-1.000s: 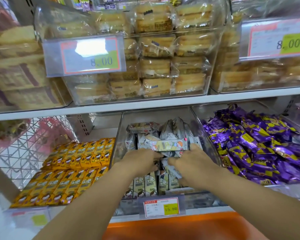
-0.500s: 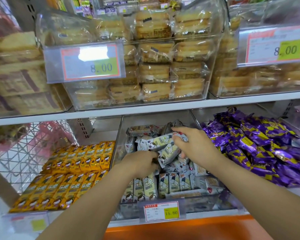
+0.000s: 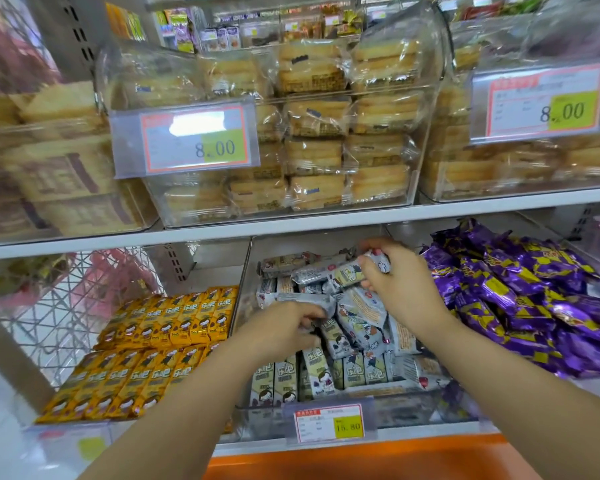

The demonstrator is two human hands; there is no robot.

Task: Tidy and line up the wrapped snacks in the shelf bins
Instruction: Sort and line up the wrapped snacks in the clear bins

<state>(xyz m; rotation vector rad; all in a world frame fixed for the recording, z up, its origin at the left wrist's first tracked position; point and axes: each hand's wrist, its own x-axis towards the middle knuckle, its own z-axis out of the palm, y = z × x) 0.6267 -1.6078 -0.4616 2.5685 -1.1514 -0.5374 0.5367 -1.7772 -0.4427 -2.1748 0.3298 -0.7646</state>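
While the yellow snacks (image 3: 160, 344) at 9 o'clock lie in the same flat, even rows as a second ago, all the work is in the middle bin (image 3: 244, 299). The left hand (image 3: 284, 327) has hardly shifted. It sits at the bin's 9 o'clock side, fingers curled down into the loose grey snacks (image 3: 361, 320), and I cannot tell whether it has one truly pinched or only pins the heap in place. A second ago the two hands were knuckle to knuckle over the centre of the heap. Since then the right hand (image 3: 395, 285) has gone up and back to about 1 o'clock in the bin, near the rear wall. Its fingers and thumb are wrapped round the end of a long packet (image 3: 329, 271) that sticks out sideways toward 9 o'clock (a second one may be caught with it, as the wrappers blur together there). With that lifted, more of the tumbled pile beneath shows, lying crosswise above the front row (image 3: 319, 375), which stands upright and orderly at 6 o'clock just behind the price tag (image 3: 329, 424). I judge the sorting of this bin to be somewhere short of halfway: one piece is out of the tangle and needs setting down in line, while many others are still askew. The purple snacks (image 3: 520, 299) at 3 o'clock are a loose mound, unchanged and not yet touched.
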